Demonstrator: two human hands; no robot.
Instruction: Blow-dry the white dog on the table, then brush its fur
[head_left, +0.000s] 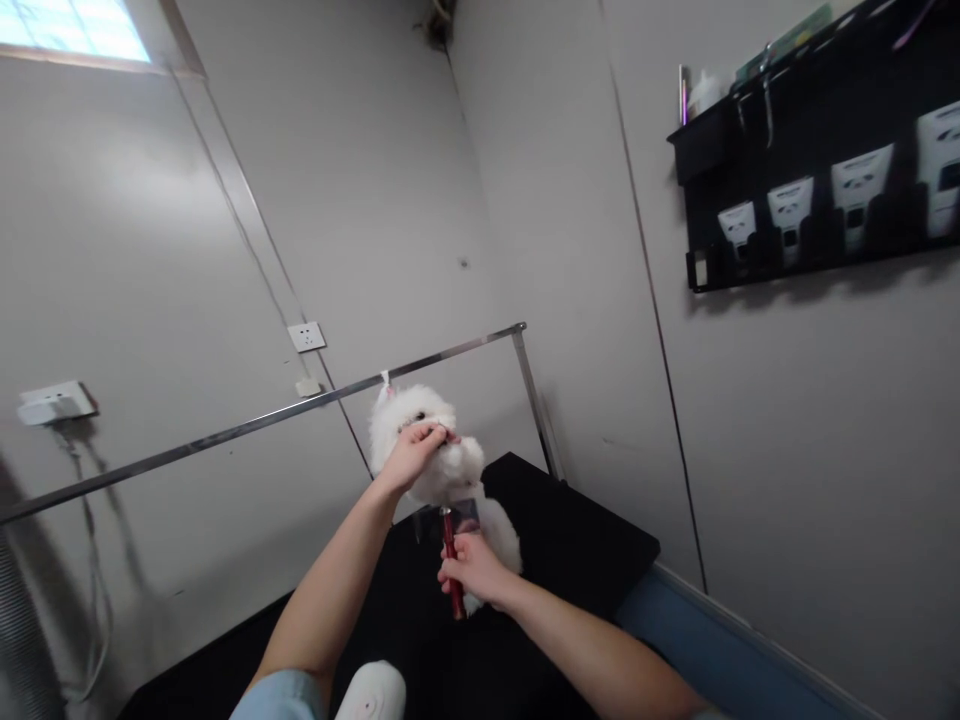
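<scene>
A fluffy white dog (495, 530) sits on the black grooming table (592, 545), its head turned toward my hands. My left hand (412, 450) is at the side of the dog's muzzle, thumb and fingers closed on it; the fingertips partly cover the mouth. In my right hand (476, 568) is a slicker brush (456, 600), held by its red handle. The brush's wide head is upright in front of the dog's chest, below the chin. Whether its bristles touch the fur I cannot tell.
A metal grooming bar (262, 420) runs behind the dog. A white rounded object (373, 692) is at the bottom edge. On the right wall, a black rack (709, 150) holds several white clippers (790, 210). A ribbed hose (22, 620) hangs at the left.
</scene>
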